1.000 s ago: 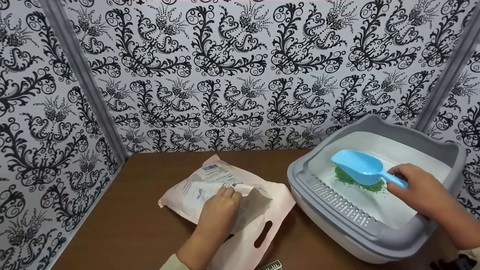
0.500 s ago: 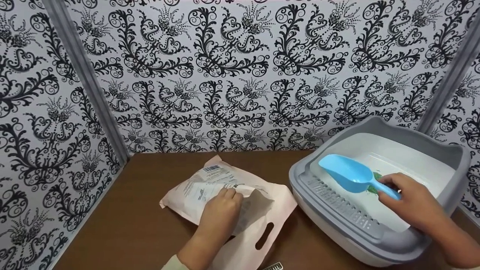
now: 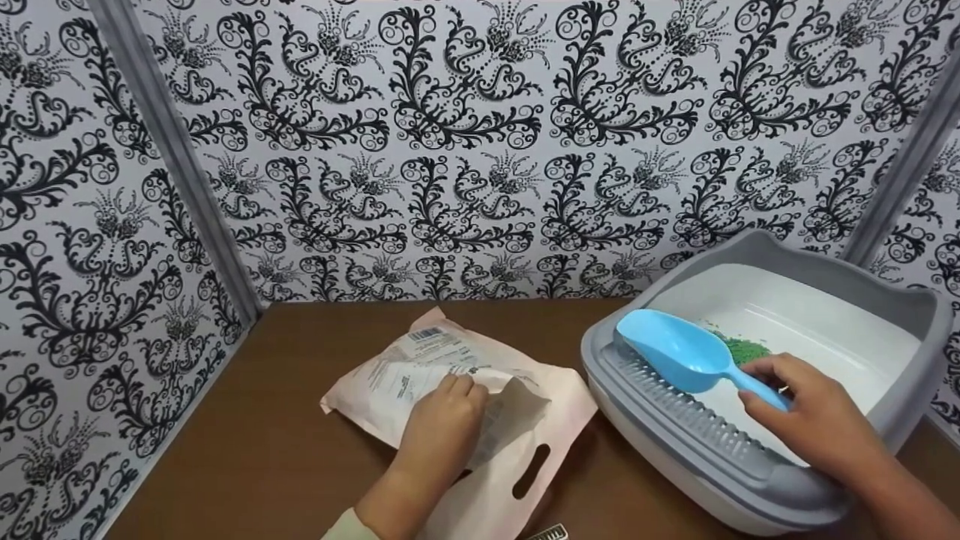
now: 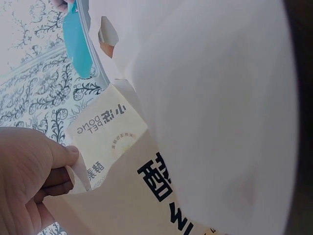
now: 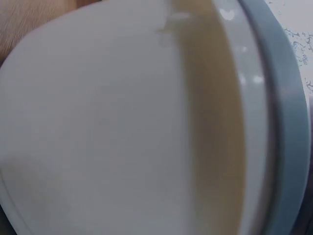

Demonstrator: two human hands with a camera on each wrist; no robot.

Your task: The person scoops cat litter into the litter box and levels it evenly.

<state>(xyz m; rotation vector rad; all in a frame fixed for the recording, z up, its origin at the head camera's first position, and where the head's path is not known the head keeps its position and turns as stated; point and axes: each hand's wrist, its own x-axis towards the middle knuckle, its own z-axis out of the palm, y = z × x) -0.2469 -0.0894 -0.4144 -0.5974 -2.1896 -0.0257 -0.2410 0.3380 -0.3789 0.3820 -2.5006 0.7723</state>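
Observation:
My left hand (image 3: 448,416) pinches the torn edge of a pale pink printed bag (image 3: 562,390) lying on the table; the left wrist view shows thumb and fingers on that edge, which gapes open. My right hand (image 3: 814,409) grips the handle of a light blue scoop (image 3: 675,352). Its bowl hangs above the slotted near-left edge of a grey and white litter box (image 3: 780,506), and no litter is visible in it. Green litter (image 3: 748,351) lies in a small patch on the box floor, partly behind the scoop. A curved white wall (image 5: 98,122) fills most of the right wrist view.
The brown table (image 3: 247,420) extends to the left of the bag. Black-and-white patterned panels (image 3: 480,150) stand behind and to the left. At the bottom edge, a small metallic object (image 3: 549,533) is only partly seen. The box has a raised grey rim (image 3: 892,296) at the back.
The right hand and the scoop have moved left, from above the green litter to the slotted edge nearer the bag. My left hand keeps its hold on the bag.

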